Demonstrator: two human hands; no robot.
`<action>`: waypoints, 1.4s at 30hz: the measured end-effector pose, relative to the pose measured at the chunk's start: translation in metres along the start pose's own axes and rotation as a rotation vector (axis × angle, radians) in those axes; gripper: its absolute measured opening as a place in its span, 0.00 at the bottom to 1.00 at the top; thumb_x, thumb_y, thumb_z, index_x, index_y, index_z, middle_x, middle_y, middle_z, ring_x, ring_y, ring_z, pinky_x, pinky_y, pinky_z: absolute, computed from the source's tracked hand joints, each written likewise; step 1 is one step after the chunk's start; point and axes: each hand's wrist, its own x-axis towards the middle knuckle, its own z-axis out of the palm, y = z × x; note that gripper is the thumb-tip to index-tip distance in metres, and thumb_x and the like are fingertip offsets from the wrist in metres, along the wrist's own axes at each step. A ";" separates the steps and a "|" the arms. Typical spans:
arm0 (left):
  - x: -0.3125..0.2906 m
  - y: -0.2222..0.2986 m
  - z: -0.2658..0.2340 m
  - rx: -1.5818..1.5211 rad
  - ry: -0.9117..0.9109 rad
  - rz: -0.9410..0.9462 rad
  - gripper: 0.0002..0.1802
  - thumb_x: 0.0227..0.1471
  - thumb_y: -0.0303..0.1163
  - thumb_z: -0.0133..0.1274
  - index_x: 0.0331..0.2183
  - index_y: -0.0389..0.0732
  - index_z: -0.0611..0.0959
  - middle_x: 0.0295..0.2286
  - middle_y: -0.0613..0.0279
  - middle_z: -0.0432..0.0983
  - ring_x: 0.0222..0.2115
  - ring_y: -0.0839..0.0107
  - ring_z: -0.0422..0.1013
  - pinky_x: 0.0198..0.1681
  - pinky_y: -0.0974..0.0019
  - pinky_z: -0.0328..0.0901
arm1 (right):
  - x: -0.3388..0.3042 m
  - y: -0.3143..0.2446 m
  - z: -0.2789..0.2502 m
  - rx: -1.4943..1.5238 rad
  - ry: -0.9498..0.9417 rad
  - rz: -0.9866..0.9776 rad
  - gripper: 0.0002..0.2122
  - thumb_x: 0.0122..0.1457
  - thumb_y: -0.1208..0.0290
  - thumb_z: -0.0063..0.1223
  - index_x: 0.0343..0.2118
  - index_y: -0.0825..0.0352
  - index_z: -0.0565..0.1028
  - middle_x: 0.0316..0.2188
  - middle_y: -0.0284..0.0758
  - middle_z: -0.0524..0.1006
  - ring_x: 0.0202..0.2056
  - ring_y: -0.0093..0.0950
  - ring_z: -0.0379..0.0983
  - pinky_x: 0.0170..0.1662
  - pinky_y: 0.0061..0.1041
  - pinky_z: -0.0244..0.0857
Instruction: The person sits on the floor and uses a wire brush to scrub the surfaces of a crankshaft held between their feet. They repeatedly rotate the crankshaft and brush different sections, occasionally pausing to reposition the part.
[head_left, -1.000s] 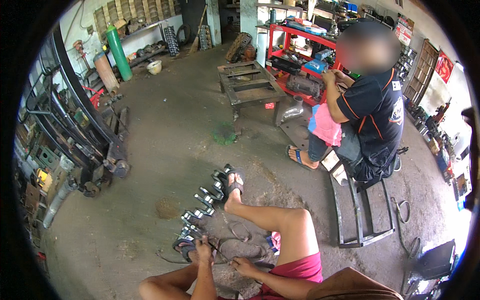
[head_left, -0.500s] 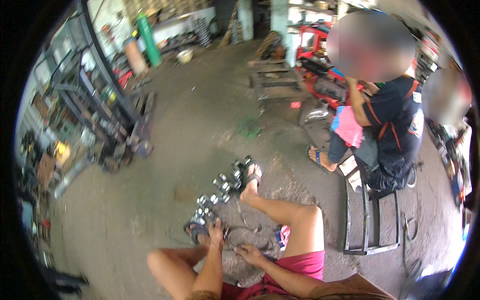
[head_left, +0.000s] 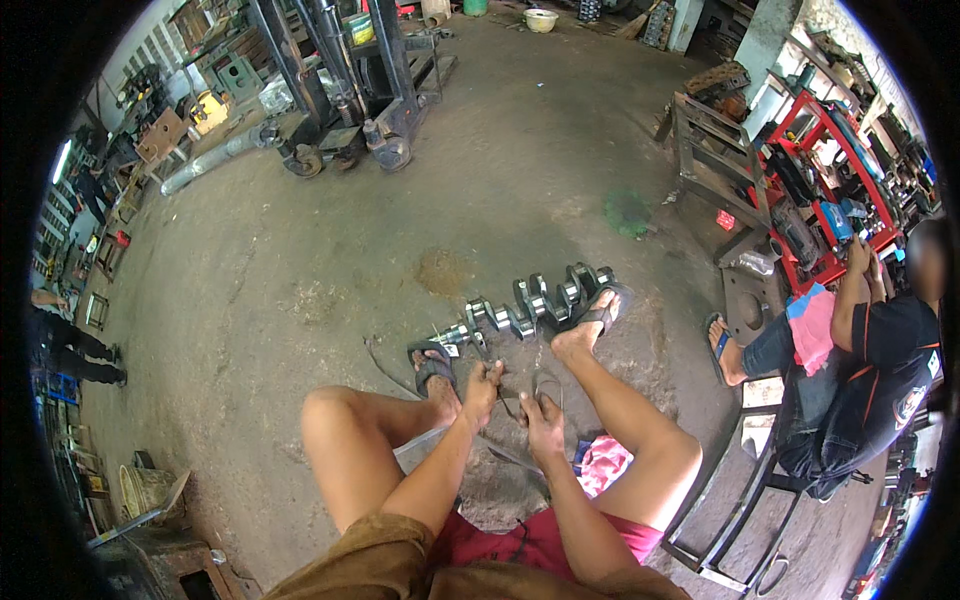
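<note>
A shiny metal crankshaft (head_left: 505, 315) lies on the floor, its ends beside my two sandalled feet. My left hand (head_left: 482, 392) is closed just this side of the crankshaft's left part, apart from it. Close by on the right, my right hand (head_left: 544, 425) is closed too, fingers curled. A thin dark strip (head_left: 510, 404) runs between the two hands, and a narrow loop rises by the right one. The strip's ends are too small to make out. A pink cloth (head_left: 605, 465) lies by my right thigh.
At the right a person (head_left: 850, 390) sits by a red metal rack (head_left: 840, 190). A metal frame (head_left: 730, 500) lies near my right knee. A wheeled lifting machine (head_left: 345, 100) and a long pipe (head_left: 215, 160) are at the far left. A wooden stand (head_left: 715, 165) is at the back right.
My view has tilted down and turned left, so the crankshaft shows more fully. The hands are now nearer the crankshaft, and the right hand has come up closer to the left.
</note>
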 end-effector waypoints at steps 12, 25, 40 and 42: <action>0.005 -0.018 -0.022 0.102 0.000 0.094 0.15 0.58 0.42 0.52 0.30 0.40 0.72 0.23 0.68 0.68 0.24 0.79 0.58 0.26 0.71 0.56 | -0.002 0.082 -0.035 -0.337 -0.123 0.337 0.18 0.55 0.53 0.57 0.26 0.67 0.74 0.18 0.32 0.71 0.20 0.24 0.67 0.24 0.27 0.62; 0.007 -0.028 -0.023 0.100 0.050 0.043 0.12 0.58 0.39 0.52 0.31 0.41 0.73 0.23 0.68 0.68 0.23 0.77 0.62 0.25 0.70 0.58 | 0.010 0.107 -0.037 -0.308 -0.289 0.542 0.19 0.62 0.55 0.49 0.45 0.66 0.74 0.23 0.31 0.72 0.18 0.22 0.59 0.21 0.26 0.56; 0.009 0.012 -0.012 0.349 0.060 0.503 0.20 0.57 0.43 0.53 0.28 0.35 0.69 0.24 0.62 0.63 0.28 0.72 0.56 0.31 0.64 0.58 | 0.026 0.147 -0.040 -0.535 -0.411 0.338 0.17 0.62 0.57 0.48 0.40 0.68 0.78 0.32 0.34 0.78 0.36 0.26 0.70 0.43 0.29 0.64; 0.007 0.052 -0.019 0.526 0.175 0.439 0.20 0.58 0.44 0.51 0.32 0.34 0.71 0.27 0.56 0.66 0.30 0.68 0.59 0.35 0.63 0.60 | 0.032 0.147 -0.038 -0.531 -0.490 0.389 0.17 0.62 0.58 0.47 0.41 0.70 0.77 0.35 0.36 0.79 0.37 0.28 0.71 0.44 0.30 0.64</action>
